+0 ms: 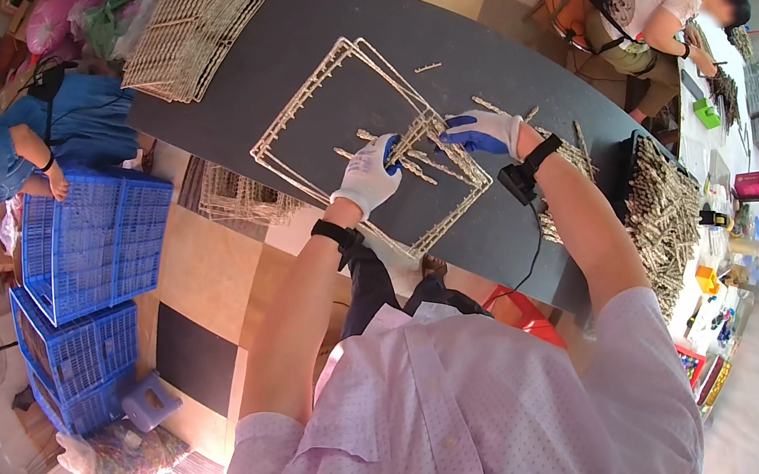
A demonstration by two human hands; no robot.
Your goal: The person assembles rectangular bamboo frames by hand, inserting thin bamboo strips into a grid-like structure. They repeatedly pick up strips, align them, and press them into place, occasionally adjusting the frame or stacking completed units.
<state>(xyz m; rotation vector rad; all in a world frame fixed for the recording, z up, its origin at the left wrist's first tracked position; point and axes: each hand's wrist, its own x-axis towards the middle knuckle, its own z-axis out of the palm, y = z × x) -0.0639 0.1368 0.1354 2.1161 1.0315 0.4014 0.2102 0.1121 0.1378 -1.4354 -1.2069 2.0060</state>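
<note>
My left hand [370,180], in a white glove with blue on the fingers, is closed around a few short beige twisted strips [404,143]. They lie over a large square frame [289,114] of the same knobbly beige material, which seems to be two frames lying together on the dark table. My right hand [484,135], gloved alike, has its fingers closed at the frame's right side, where strips and frame overlap. Exactly which piece it grips is hard to make out. Other loose strips [421,169] lie inside the frame, beneath the hands.
Flat beige lattice panels [191,32] are stacked on the table's [315,15] far left. A heap of short beige pieces [663,222] lies at the right. Blue crates [77,336] stand on the left beside a person in blue [79,117]. Another person [649,7] bends over a white table.
</note>
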